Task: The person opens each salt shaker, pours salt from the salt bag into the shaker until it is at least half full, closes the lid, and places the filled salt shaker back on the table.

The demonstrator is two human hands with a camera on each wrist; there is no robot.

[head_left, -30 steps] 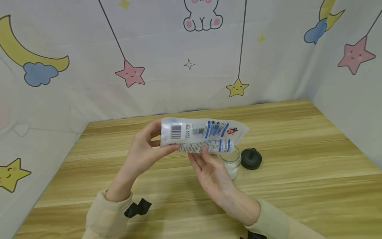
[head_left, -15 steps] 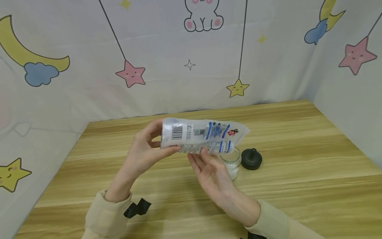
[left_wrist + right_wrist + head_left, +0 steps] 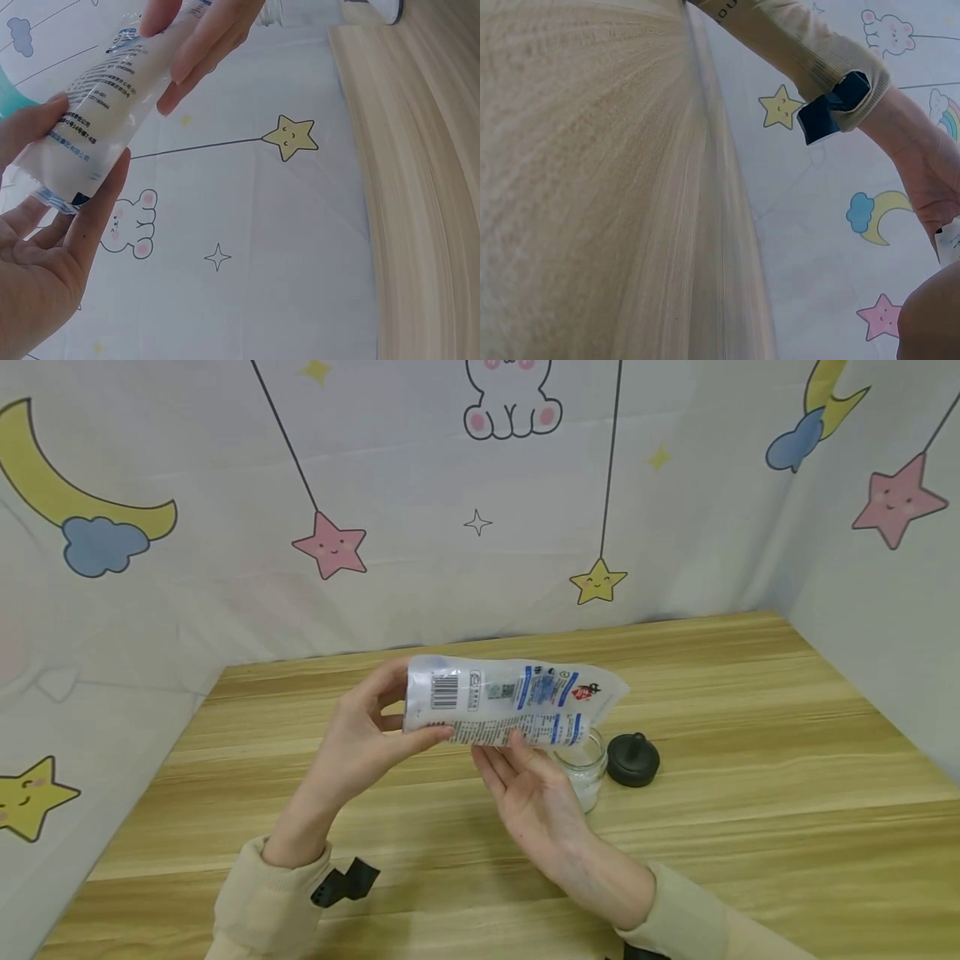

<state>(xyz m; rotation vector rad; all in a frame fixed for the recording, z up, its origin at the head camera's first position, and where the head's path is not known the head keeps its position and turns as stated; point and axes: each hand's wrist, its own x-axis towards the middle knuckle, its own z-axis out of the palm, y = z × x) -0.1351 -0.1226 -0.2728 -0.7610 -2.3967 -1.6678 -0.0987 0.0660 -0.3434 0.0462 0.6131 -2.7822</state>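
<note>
Over the table, both hands hold a white plastic pouch [image 3: 491, 689] with blue print and a barcode, lying nearly level. At its left end, my left hand [image 3: 348, 743] grips it, thumb on the printed face. My right hand [image 3: 543, 818] holds it from below nearer the right end, thumb on the front and fingers behind. The pouch's right end overlaps the mouth of an open glass jar [image 3: 587, 787] with something white inside. The left wrist view shows the pouch [image 3: 101, 112] bulging between both hands; in the right wrist view only its corner [image 3: 949, 244] appears.
A black lid [image 3: 633, 762] with a knob lies on the wood-grain table [image 3: 750, 735], just right of the jar. Behind the table hangs a white cloth backdrop [image 3: 420, 593] printed with stars and moons. A black strap piece [image 3: 345, 883] sits at the left cuff.
</note>
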